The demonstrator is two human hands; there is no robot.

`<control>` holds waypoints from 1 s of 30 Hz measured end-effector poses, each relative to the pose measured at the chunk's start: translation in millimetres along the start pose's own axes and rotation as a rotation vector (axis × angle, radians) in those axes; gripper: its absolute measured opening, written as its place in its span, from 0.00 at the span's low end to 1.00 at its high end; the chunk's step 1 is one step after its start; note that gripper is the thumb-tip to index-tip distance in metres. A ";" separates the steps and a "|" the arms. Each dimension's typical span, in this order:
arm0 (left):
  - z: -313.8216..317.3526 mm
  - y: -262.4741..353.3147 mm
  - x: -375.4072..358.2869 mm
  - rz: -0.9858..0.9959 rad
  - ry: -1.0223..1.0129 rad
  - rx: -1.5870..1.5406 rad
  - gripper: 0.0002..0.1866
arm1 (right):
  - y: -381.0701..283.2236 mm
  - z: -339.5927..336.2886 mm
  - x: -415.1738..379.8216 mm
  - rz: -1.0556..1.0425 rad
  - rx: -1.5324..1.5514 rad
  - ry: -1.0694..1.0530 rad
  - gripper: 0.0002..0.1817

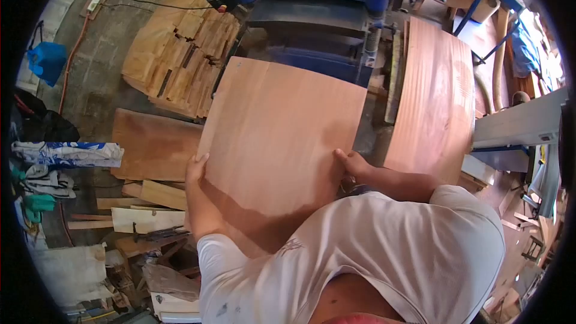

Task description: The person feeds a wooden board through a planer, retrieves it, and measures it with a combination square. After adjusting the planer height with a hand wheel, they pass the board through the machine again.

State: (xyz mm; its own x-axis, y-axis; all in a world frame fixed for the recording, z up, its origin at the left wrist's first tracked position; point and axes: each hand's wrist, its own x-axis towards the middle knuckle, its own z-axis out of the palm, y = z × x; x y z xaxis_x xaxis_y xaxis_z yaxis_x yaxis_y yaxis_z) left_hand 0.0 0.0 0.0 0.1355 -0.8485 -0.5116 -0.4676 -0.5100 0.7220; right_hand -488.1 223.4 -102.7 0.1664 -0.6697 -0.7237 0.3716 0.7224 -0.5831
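My left hand (196, 169) grasps the wide wooden panel (279, 138) at its nine o'clock edge; my right hand (355, 165) grasps it near four o'clock, thumb on top. I can't see the fingers underneath. The panel lies at twelve o'clock from me. Past my right hand, between one and two, is a long grained board (432, 96). At twelve, the panel's far edge meets or nearly meets the blue machine (312, 18); I can't tell which. Uneven force from my hands could skew the panel; a loosened grip could let its near end dip.
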 end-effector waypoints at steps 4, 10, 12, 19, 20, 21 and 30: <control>-32.0 11.5 103.2 0.067 -0.059 -0.095 0.26 | -48.8 53.6 55.7 -0.105 0.027 0.137 0.33; -22.2 29.9 144.9 0.011 -0.084 0.076 0.30 | -67.9 93.1 71.1 -0.142 -0.027 0.501 0.29; -29.0 28.1 185.4 0.024 -0.078 0.076 0.32 | -79.2 107.7 79.9 -0.161 0.099 0.522 0.30; -20.8 67.4 223.9 0.249 0.000 0.518 0.41 | 29.8 177.1 56.3 -0.190 0.487 0.047 0.31; -17.5 72.6 221.9 0.264 -0.065 0.437 0.41 | 63.6 185.4 61.3 -0.080 0.458 0.054 0.30; -14.7 68.6 228.3 0.273 -0.080 0.435 0.41 | 84.6 190.3 66.7 0.029 0.429 0.060 0.30; -92.1 -5.0 192.6 0.223 -0.084 0.499 0.41 | 46.2 186.6 82.2 -0.324 0.268 0.323 0.27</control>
State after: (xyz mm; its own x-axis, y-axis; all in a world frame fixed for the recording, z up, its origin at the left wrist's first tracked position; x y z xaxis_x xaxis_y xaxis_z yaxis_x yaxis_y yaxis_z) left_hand 108.8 -173.9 -59.2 -0.0742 -0.9037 -0.4216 -0.8371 -0.1734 0.5189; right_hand -286.8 169.6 -120.2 -0.2700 -0.7337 -0.6235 0.5848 0.3895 -0.7116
